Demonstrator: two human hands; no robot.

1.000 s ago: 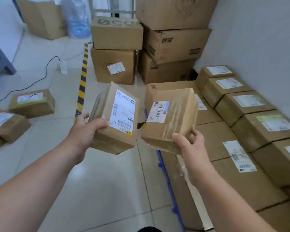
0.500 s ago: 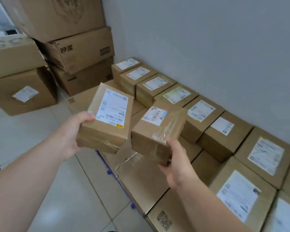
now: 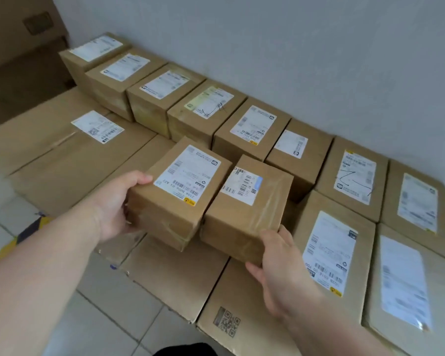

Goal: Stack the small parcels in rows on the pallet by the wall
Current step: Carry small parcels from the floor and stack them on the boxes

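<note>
My left hand [image 3: 115, 204] grips a small brown parcel [image 3: 175, 199] with a white label, thumb on its top edge. My right hand [image 3: 278, 263] holds a second taped parcel [image 3: 244, 214] from below at its near corner. Both parcels sit side by side in the air, touching, above a layer of large flat cartons [image 3: 180, 276]. Behind them a row of small labelled parcels [image 3: 203, 109] runs along the grey wall [image 3: 293, 47]. Two more small parcels [image 3: 337, 255] lie in a second row at my right.
Large stacked cartons [image 3: 23, 34] stand at the far left by the wall corner. Pale floor tiles [image 3: 100, 327] lie in front of the carton layer, with a yellow-black floor stripe [image 3: 13, 242] at the left edge. A bare carton top [image 3: 62, 160] lies left of the held parcels.
My view swung right toward the wall and closer over the pallet. Both hands carried their parcels forward and lower, and the two parcels now touch side by side.
</note>
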